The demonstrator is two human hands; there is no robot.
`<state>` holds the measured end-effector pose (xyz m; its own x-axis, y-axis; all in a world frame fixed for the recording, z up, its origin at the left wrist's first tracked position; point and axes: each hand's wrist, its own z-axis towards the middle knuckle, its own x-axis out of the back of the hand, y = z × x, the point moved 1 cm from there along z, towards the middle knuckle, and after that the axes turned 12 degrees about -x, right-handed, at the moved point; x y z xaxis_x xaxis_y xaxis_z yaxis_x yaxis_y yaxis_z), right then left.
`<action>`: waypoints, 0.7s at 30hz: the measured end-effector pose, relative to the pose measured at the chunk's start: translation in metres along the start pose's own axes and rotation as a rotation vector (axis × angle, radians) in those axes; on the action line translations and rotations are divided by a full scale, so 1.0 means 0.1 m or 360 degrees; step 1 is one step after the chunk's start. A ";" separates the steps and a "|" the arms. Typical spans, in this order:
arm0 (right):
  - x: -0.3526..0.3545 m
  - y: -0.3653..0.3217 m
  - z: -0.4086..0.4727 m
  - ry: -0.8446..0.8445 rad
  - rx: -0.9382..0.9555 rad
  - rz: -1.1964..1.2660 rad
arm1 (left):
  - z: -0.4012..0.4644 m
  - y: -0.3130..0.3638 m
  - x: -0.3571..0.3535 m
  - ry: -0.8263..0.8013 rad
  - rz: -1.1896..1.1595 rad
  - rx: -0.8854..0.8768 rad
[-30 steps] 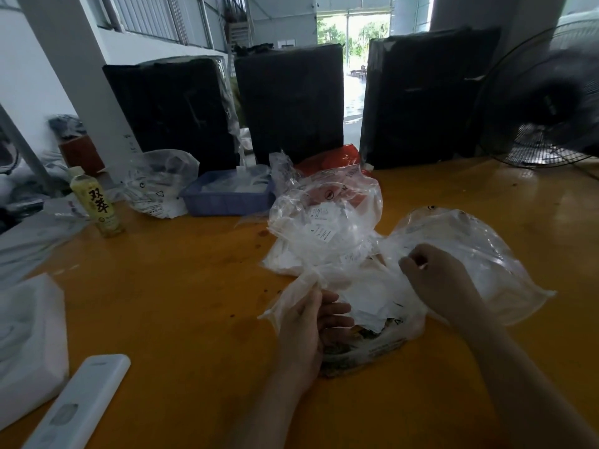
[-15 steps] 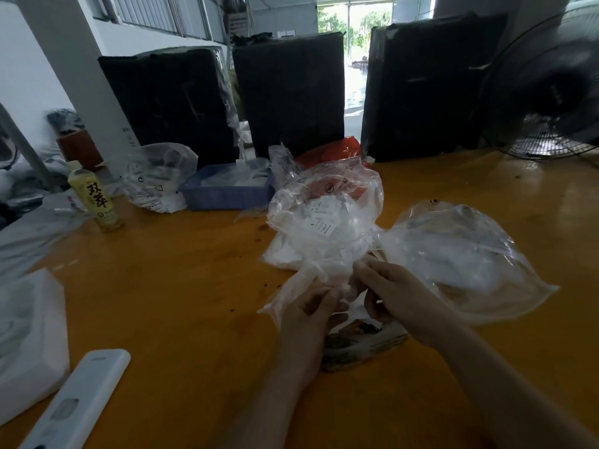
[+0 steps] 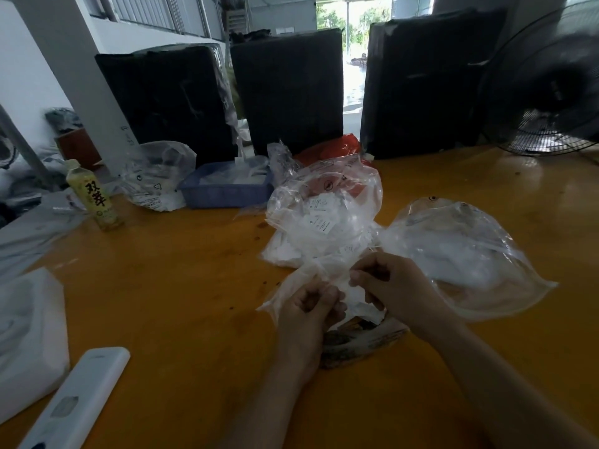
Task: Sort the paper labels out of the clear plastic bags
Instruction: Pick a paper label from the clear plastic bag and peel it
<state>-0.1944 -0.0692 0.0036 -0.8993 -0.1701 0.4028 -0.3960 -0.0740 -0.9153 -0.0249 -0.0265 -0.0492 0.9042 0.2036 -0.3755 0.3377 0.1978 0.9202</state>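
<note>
My right hand (image 3: 393, 286) has come across from the puffed bag (image 3: 466, 251) at right and now pinches the crumpled bag (image 3: 311, 273) at lower centre, beside my left hand (image 3: 309, 307) gripping it. Labels (image 3: 324, 223) sit bagged above. I judge I'm opening it.

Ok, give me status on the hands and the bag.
Left hand and right hand both gripping one clear bag. Labels inside not discernible. Nothing blocking.
</note>
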 end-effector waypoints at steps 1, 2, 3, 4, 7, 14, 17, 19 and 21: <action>0.00 0.01 0.00 -0.0002 -0.0007 0.0022 | 0.00 0.00 0.00 0.0011 -0.0010 0.0010; -0.01 0.01 0.01 -0.0008 -0.0016 0.0036 | 0.00 0.01 0.00 0.0022 -0.0020 0.0021; -0.01 0.02 0.01 -0.0012 -0.0019 0.0030 | 0.00 0.02 -0.01 0.0028 -0.0025 0.0027; -0.01 0.03 0.01 -0.0014 -0.0011 0.0001 | 0.00 0.03 -0.01 0.0021 -0.0021 0.0031; -0.03 0.03 0.02 -0.0023 0.0062 -0.0112 | -0.02 0.06 -0.02 -0.0072 0.0040 0.0033; 0.01 0.10 0.08 0.0280 0.0162 -0.1043 | 0.02 0.00 0.00 0.0040 -0.0050 0.0059; -0.07 0.18 0.10 0.0150 0.0136 -0.1395 | 0.04 -0.03 0.00 0.0114 -0.0260 0.0079; -0.09 0.21 0.12 0.0126 0.0096 -0.1518 | 0.05 -0.04 0.01 0.0109 -0.0350 0.0061; -0.09 0.20 0.14 0.0092 0.0061 -0.1616 | 0.05 -0.04 0.02 0.0087 -0.0388 0.0069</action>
<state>-0.1917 -0.0825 -0.0180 -0.1492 0.0382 0.9881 -0.9721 -0.1887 -0.1395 -0.0232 -0.0321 -0.0534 0.7797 0.2066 -0.5911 0.5558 0.2062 0.8053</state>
